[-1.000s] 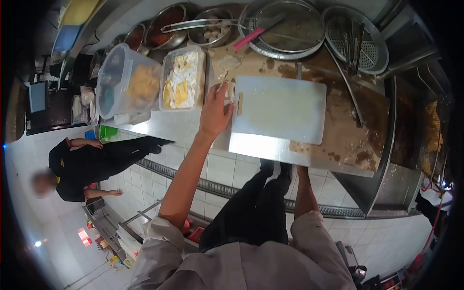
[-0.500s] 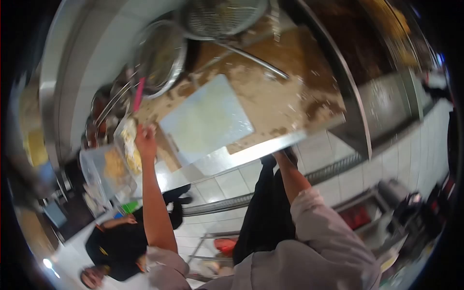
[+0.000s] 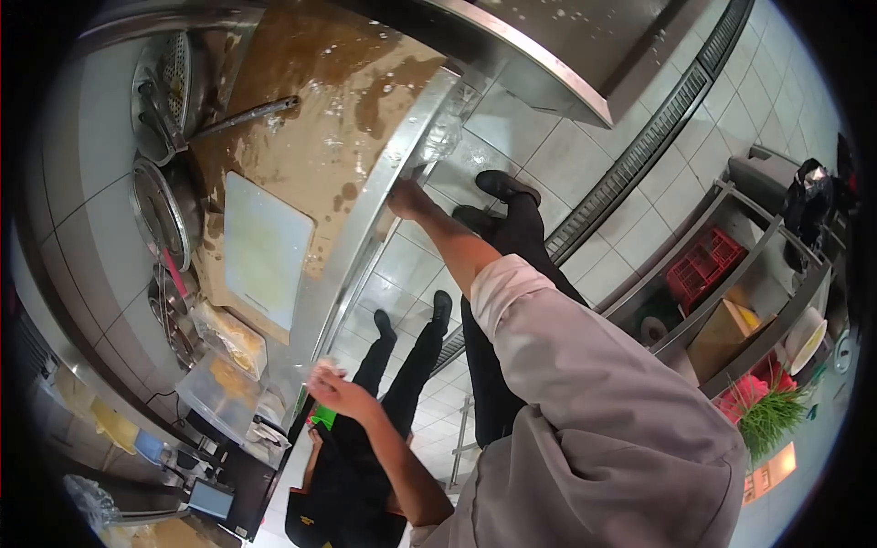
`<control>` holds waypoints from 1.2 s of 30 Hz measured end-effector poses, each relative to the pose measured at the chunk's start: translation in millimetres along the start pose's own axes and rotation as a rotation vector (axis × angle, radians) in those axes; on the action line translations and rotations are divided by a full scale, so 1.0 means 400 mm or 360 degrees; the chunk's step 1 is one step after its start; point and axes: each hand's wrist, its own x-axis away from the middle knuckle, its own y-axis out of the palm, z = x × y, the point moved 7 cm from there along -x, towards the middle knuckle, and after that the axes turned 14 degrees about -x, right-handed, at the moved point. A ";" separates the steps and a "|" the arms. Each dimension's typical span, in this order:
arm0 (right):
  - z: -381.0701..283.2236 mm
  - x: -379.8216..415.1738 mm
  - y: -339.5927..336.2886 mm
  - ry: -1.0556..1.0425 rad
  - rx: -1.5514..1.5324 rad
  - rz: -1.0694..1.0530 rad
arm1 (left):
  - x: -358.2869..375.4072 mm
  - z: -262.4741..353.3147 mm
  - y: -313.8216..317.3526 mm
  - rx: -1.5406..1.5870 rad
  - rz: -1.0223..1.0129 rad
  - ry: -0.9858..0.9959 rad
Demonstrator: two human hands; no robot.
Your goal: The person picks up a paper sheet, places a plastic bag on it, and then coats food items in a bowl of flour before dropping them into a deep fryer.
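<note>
My left hand [image 3: 336, 388] is raised off the counter's near end, beside a clear plastic tub [image 3: 206, 402] with orange-yellow food. Its fingers are curled in; a small pale pinkish patch shows at the fingertips, too blurred to name. Down at the counter's steel front edge [image 3: 370, 215] is my right hand [image 3: 408, 199], its fingers mostly hidden, close to a hanging clear plastic bag [image 3: 443, 132]. A white cutting board [image 3: 265, 247] lies flat on the wet brown worktop [image 3: 343, 137]. Between board and tub sits a plastic-wrapped tray of yellowish food [image 3: 233, 340].
Along the wall stand a perforated strainer [image 3: 174, 78], a metal pot [image 3: 164, 215] and a pink-handled utensil [image 3: 174, 272]. A metal handle [image 3: 247, 116] crosses the worktop. A co-worker in black [image 3: 352, 457] stands nearby. Shelving with a red crate [image 3: 703, 269] is at right.
The view has swung round, so the counter now appears on the left. My left hand has left the wrapped food tray and is off the counter. My right hand stays by the front edge.
</note>
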 end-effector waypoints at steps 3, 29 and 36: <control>-0.064 0.067 -0.102 0.0212 0.0168 -0.0118 | 0.136 0.056 0.065 0.0060 -0.0171 0.0017; -0.233 1.310 -1.952 -0.0018 -0.0938 0.0553 | 1.584 1.494 0.444 0.0923 -0.1912 0.1766; 0.046 1.396 -2.544 -0.0183 -0.1806 0.1079 | 2.026 1.818 0.611 0.0984 -0.2435 0.1337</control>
